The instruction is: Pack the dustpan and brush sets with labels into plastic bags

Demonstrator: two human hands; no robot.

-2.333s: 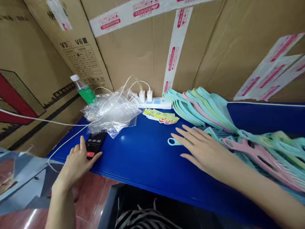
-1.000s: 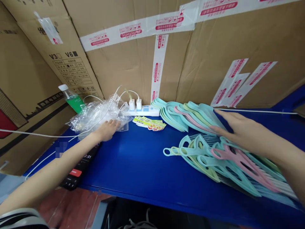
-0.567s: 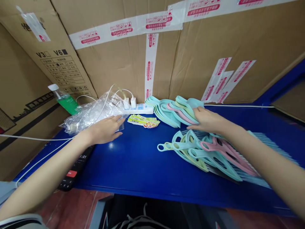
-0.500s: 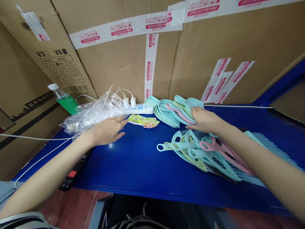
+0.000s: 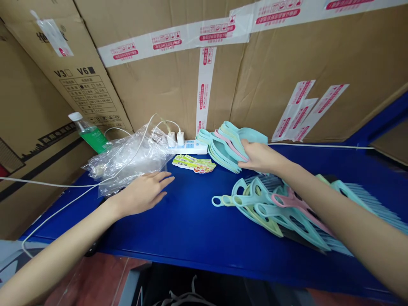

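My right hand [image 5: 259, 157] is closed on the right side of a stack of small plastic dustpans [image 5: 219, 146], mostly mint green with a pink and a pale yellow-green one among them. They lean in a nested row at the back of the blue table [image 5: 181, 221]. My left hand [image 5: 145, 193] hovers over the table with fingers apart and nothing in them, beside a clear plastic bag [image 5: 127, 153]. Below my right forearm lies a pile of hand brushes [image 5: 258, 204] with mint, yellow-green and pink handles; the forearm hides part of it.
Printed paper cards [image 5: 194, 163] lie fanned before a white power strip [image 5: 197, 147] with plugged-in chargers. A green-labelled bottle [image 5: 91, 135] leans at the back left. A white cable [image 5: 63, 185] crosses the left side. Taped cardboard [image 5: 153, 85] walls the back.
My right hand has moved left along the dustpans, and the ones at the right are now closer to the rest. My left hand has drawn slightly back towards me, staying open.
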